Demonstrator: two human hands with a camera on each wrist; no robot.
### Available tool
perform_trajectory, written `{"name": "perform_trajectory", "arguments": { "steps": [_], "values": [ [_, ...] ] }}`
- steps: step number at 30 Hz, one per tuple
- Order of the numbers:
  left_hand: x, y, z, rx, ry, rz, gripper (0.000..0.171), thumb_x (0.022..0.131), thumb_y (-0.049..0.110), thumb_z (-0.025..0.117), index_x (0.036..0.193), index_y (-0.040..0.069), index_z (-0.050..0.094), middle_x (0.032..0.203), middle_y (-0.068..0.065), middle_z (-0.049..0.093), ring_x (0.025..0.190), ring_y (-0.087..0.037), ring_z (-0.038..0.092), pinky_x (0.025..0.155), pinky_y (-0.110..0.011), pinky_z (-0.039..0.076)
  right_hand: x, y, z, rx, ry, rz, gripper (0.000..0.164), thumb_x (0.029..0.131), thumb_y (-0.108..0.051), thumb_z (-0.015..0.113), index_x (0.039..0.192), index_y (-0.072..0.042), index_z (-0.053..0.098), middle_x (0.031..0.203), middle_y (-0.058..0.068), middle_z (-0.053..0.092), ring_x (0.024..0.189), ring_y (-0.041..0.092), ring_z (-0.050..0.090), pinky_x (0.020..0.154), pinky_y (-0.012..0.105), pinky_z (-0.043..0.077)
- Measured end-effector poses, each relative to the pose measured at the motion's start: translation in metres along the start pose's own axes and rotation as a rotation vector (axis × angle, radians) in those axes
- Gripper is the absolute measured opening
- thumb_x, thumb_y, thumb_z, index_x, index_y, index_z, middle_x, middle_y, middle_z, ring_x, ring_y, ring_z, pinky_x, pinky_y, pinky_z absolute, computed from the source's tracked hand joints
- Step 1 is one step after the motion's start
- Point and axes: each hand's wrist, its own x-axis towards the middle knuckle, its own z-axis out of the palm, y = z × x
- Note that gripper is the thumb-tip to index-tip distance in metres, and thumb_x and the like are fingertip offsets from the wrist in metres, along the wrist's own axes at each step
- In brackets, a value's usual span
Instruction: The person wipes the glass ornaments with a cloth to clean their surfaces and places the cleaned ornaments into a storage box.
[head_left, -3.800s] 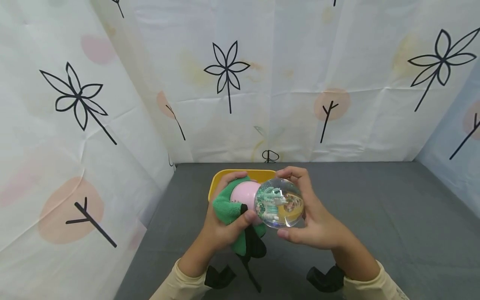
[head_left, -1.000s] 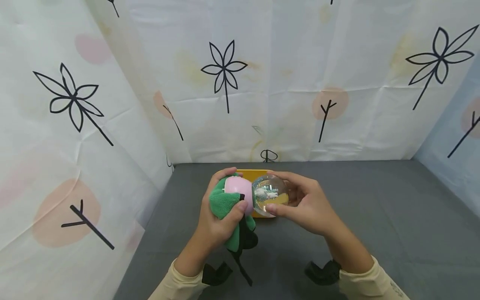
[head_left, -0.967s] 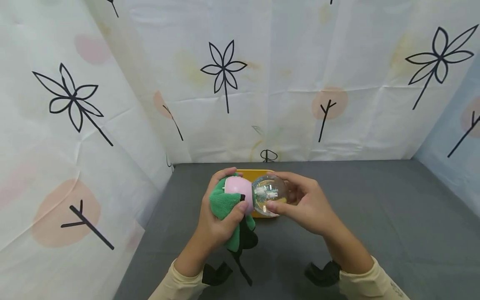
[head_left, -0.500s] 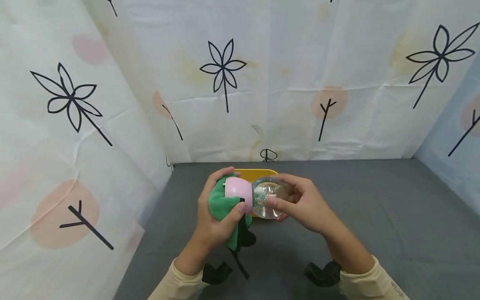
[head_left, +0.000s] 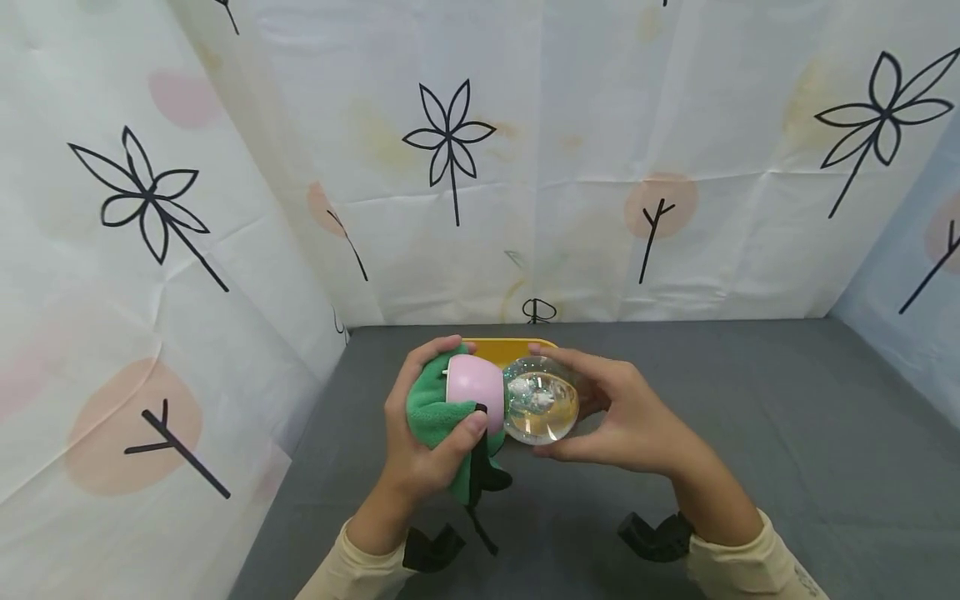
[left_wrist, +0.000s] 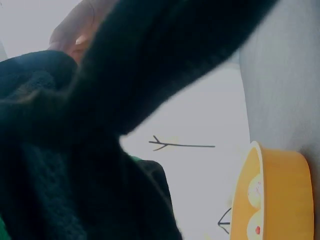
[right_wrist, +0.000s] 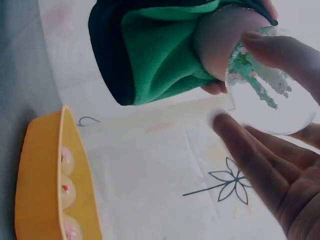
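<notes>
In the head view my left hand grips the pink base of a snow globe through a green cloth with black edging and a dangling dark cord. The clear glass ball points right, tipped on its side, with glitter and a small figure inside. My right hand holds the ball loosely, thumb along its lower edge and fingers behind. In the right wrist view the thumb overlaps the glass, while one blurred finger reaches out beside it. Dark fabric fills much of the left wrist view.
Behind the hands a yellow container stands on the grey tabletop. In the right wrist view several pale round things with pink and red marks show inside it. Patterned white cloth hangs at the back and sides.
My right thumb has slid from the front of the glass to its lower edge, and the hand has spread wider. The left hand, with base and cloth, has shifted slightly left.
</notes>
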Motion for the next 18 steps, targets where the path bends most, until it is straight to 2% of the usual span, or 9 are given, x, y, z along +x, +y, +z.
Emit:
{"name": "perform_trajectory", "arguments": {
  "steps": [4,7,11,16,18],
  "values": [
    [-0.001,0.0002,-0.0003,-0.011,0.005,-0.03,0.061,0.086,0.007,0.072,0.142,-0.004,0.053,0.13,-0.029,0.062,0.108,-0.026,0.068,0.084,-0.031,0.064,-0.0002,-0.0014,0.0021,-0.083,0.059,-0.128,0.101,0.066,-0.001,0.101,0.155,-0.009,0.054,0.156,0.008,0.055,0.127,0.015,0.065,0.089,0.031,0.065],
    [-0.0008,0.0005,-0.0018,-0.012,0.001,-0.045,0.061,0.086,0.006,0.072,0.143,-0.003,0.053,0.13,-0.029,0.062,0.108,-0.027,0.068,0.084,-0.032,0.064,0.0015,-0.001,0.0047,-0.114,0.077,-0.24,0.096,0.066,0.002,0.1,0.152,-0.002,0.056,0.157,0.012,0.055,0.13,0.015,0.064,0.092,0.029,0.063],
    [0.0003,0.0024,-0.0041,-0.01,-0.024,-0.069,0.061,0.086,0.006,0.072,0.144,-0.002,0.053,0.133,-0.022,0.064,0.109,-0.026,0.068,0.084,-0.032,0.063,0.0034,0.0006,0.0074,-0.13,0.096,-0.332,0.09,0.067,-0.001,0.1,0.147,0.003,0.059,0.151,0.012,0.061,0.123,0.015,0.069,0.09,0.026,0.063],
    [0.001,0.0048,-0.0049,-0.047,-0.058,-0.095,0.06,0.091,0.014,0.072,0.145,-0.003,0.051,0.135,-0.018,0.064,0.111,-0.026,0.068,0.086,-0.031,0.063,0.0037,-0.0009,0.0081,-0.076,0.114,-0.379,0.083,0.07,-0.006,0.1,0.142,0.006,0.062,0.142,0.019,0.066,0.095,0.015,0.076,0.08,0.026,0.065],
    [0.0012,0.005,-0.0048,-0.061,-0.068,-0.091,0.061,0.092,0.016,0.072,0.145,-0.005,0.05,0.135,-0.019,0.063,0.111,-0.026,0.067,0.086,-0.031,0.063,0.0035,-0.0018,0.0078,-0.061,0.125,-0.382,0.081,0.07,-0.009,0.101,0.141,0.006,0.063,0.137,0.021,0.068,0.091,0.014,0.076,0.078,0.026,0.065]
  ]
}}
